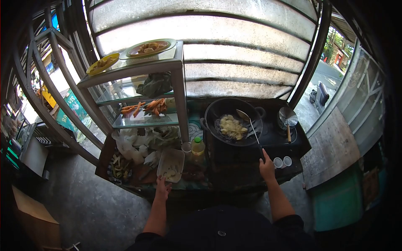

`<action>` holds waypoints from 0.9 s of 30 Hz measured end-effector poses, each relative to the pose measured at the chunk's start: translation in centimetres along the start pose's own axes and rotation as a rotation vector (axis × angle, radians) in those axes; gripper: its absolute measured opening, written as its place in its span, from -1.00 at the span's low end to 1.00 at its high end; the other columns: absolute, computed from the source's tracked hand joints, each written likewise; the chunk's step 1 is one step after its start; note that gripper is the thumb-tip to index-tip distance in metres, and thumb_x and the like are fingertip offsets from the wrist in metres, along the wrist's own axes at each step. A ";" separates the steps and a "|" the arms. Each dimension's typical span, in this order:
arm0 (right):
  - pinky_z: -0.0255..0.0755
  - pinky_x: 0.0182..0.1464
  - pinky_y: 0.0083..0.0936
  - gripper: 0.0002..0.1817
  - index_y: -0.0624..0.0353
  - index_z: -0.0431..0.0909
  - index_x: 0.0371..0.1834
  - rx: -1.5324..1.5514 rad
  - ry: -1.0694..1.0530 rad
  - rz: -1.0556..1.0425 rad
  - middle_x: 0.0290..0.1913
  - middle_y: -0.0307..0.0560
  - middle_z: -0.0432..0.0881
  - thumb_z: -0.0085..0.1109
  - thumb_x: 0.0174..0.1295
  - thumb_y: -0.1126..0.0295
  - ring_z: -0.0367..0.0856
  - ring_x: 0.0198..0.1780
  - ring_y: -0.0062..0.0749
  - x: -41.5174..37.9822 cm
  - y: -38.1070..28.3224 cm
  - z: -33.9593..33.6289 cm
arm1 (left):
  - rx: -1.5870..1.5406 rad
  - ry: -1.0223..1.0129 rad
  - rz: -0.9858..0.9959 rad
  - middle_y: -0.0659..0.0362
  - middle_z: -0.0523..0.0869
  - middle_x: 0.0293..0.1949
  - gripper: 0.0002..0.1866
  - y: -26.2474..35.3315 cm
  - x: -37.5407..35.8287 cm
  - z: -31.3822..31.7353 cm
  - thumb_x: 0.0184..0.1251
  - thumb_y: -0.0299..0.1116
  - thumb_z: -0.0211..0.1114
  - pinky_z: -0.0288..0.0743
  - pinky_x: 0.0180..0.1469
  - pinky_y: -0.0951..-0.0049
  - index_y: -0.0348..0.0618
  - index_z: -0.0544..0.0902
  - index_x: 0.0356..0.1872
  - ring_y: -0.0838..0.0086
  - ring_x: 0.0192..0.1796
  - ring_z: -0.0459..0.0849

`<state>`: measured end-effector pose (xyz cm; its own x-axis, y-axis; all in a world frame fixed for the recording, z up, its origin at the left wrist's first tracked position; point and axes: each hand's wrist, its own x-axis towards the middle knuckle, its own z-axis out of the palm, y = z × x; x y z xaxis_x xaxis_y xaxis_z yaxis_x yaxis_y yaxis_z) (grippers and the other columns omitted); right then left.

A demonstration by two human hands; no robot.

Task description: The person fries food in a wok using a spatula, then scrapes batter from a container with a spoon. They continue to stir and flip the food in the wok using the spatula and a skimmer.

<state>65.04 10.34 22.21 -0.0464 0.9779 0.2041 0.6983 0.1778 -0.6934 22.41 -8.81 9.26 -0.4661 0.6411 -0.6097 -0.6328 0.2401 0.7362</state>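
My right hand (266, 168) is closed around the dark handle of a long metal spatula (253, 129). The spatula's head leans inside a black wok (212, 115), where pale yellow fritters (231, 126) sit in bubbling oil. At the front rim of a clear plastic container (178, 157) is my left hand (162, 187), its fingers partly apart and apparently touching the edge. Some pale batter or food remains lie in the container's bottom. Just right of it stand a bottle with a green cap (197, 147) and a clear cup (186, 147).
A small saucepan (287, 117) stands on the right burner. Two white cups (282, 162) are at the stove's front right edge. A glass display case (180, 92) with carrots (155, 107) rises at left. Plastic bags (127, 144) and peelings (120, 168) lie below it.
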 end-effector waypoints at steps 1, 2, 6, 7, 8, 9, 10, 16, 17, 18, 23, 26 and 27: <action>0.42 -0.03 -0.19 -0.46 0.08 0.34 0.27 0.000 0.002 0.001 0.03 0.28 0.52 0.06 0.14 0.48 0.54 -0.03 0.15 -0.3 -0.5 -0.4 | 0.002 -0.001 0.004 0.27 0.28 0.21 -0.45 0.0 0.0 0.0 0.33 -0.12 0.07 0.36 -0.25 0.44 0.28 0.11 0.30 0.41 -0.16 0.48; 0.43 -0.07 -0.20 -0.45 0.01 0.35 0.26 -0.102 -0.026 -0.025 -0.06 0.19 0.56 0.08 0.13 0.47 0.56 -0.08 0.11 -0.5 -0.8 -0.8 | 0.004 -0.003 0.005 0.27 0.28 0.21 -0.45 0.0 0.1 -0.1 0.33 -0.12 0.07 0.36 -0.25 0.44 0.28 0.11 0.30 0.41 -0.16 0.48; 0.45 -0.26 -0.17 -0.45 -0.21 0.41 0.23 -0.450 -0.061 -0.142 -0.38 0.01 0.54 0.12 0.11 0.45 0.58 -0.32 -0.02 -1.7 -1.6 -1.3 | 0.012 -0.011 0.004 0.27 0.24 0.27 -0.45 0.0 0.0 -0.2 0.33 -0.12 0.06 0.35 -0.25 0.44 0.27 0.11 0.30 0.41 -0.15 0.48; 0.45 -0.26 -0.17 -0.45 -0.21 0.41 0.23 -0.447 -0.057 -0.145 -0.38 0.01 0.54 0.12 0.11 0.45 0.58 -0.32 -0.02 -1.8 -1.4 -1.2 | 0.010 -0.007 0.000 0.27 0.24 0.27 -0.45 0.1 -0.1 -0.2 0.33 -0.12 0.06 0.35 -0.25 0.44 0.27 0.11 0.30 0.40 -0.15 0.49; 0.45 -0.28 -0.18 -0.46 -0.24 0.43 0.21 -0.462 -0.031 -0.156 -0.41 -0.03 0.50 0.13 0.10 0.44 0.57 -0.35 -0.06 -1.9 -1.1 -1.1 | 0.009 -0.008 0.005 0.27 0.24 0.27 -0.45 0.3 -0.4 -0.1 0.33 -0.12 0.06 0.35 -0.25 0.44 0.27 0.11 0.30 0.40 -0.15 0.49; 0.45 -0.30 -0.19 -0.47 -0.27 0.44 0.20 -0.476 -0.005 -0.167 -0.45 -0.07 0.46 0.13 0.10 0.43 0.57 -0.38 -0.10 -1.7 -1.0 -1.0 | 0.013 -0.007 -0.001 0.27 0.24 0.27 -0.45 0.6 -0.7 0.0 0.33 -0.12 0.06 0.35 -0.25 0.44 0.27 0.11 0.31 0.41 -0.15 0.49; 0.45 -0.30 -0.19 -0.47 -0.27 0.44 0.20 -0.474 -0.002 -0.171 -0.45 -0.07 0.46 0.13 0.10 0.43 0.57 -0.38 -0.10 -1.3 -1.0 -0.8 | 0.017 -0.005 -0.007 0.27 0.24 0.27 -0.45 0.8 -0.9 0.1 0.33 -0.12 0.06 0.35 -0.25 0.44 0.27 0.11 0.31 0.41 -0.15 0.49; 0.49 -0.26 -0.20 -0.44 -0.20 0.34 0.27 -0.460 0.080 -0.129 -0.35 0.00 0.47 0.08 0.14 0.43 0.57 -0.36 -0.04 2.5 -0.5 2.9 | 0.020 -0.014 0.002 0.27 0.25 0.26 -0.45 0.1 -0.2 -0.3 0.33 -0.11 0.06 0.35 -0.25 0.44 0.26 0.11 0.31 0.41 -0.16 0.49; 0.49 -0.25 -0.19 -0.44 -0.18 0.31 0.28 -0.457 0.053 -0.131 -0.32 0.02 0.47 0.05 0.16 0.43 0.57 -0.34 -0.03 3.2 0.1 3.9 | 0.023 -0.013 0.002 0.27 0.25 0.26 -0.45 0.1 -0.3 -0.1 0.33 -0.11 0.06 0.35 -0.25 0.44 0.26 0.11 0.31 0.41 -0.16 0.49; 0.49 -0.25 -0.18 -0.44 -0.16 0.28 0.29 -0.454 0.027 -0.134 -0.29 0.05 0.46 0.02 0.17 0.43 0.57 -0.32 -0.01 3.6 0.4 4.6 | 0.025 -0.012 0.002 0.28 0.25 0.26 -0.45 0.2 -0.4 0.2 0.33 -0.11 0.05 0.35 -0.25 0.43 0.26 0.10 0.31 0.41 -0.15 0.49; 0.48 -0.21 -0.14 -0.45 -0.18 0.26 0.29 -0.444 -0.063 -0.096 -0.24 0.07 0.45 0.00 0.18 0.43 0.58 -0.25 0.02 3.0 1.3 5.9 | 0.023 -0.027 0.003 0.28 0.26 0.26 -0.46 0.5 -1.3 0.2 0.34 -0.11 0.04 0.35 -0.24 0.43 0.26 0.10 0.31 0.40 -0.15 0.49; 0.47 -0.18 -0.12 -0.44 -0.18 0.24 0.29 -0.413 -0.105 -0.057 -0.21 0.09 0.45 0.02 0.17 0.43 0.57 -0.22 0.04 2.8 1.3 5.1 | 0.025 -0.018 0.020 0.26 0.26 0.26 -0.46 0.2 -1.4 -0.6 0.34 -0.11 0.04 0.36 -0.24 0.42 0.26 0.11 0.31 0.39 -0.14 0.49; 0.46 -0.16 -0.12 -0.43 -0.18 0.23 0.30 -0.396 -0.112 -0.049 -0.20 0.09 0.45 0.03 0.16 0.43 0.56 -0.21 0.06 2.7 1.4 4.8 | 0.035 -0.024 0.017 0.25 0.25 0.26 -0.45 -0.1 -1.3 -1.0 0.34 -0.11 0.04 0.37 -0.24 0.42 0.26 0.10 0.31 0.38 -0.14 0.50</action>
<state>62.45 13.76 18.49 -0.1484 0.9792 0.1383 0.9132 0.1893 -0.3608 22.43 -10.33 9.70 -0.4614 0.6622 -0.5905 -0.6031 0.2541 0.7562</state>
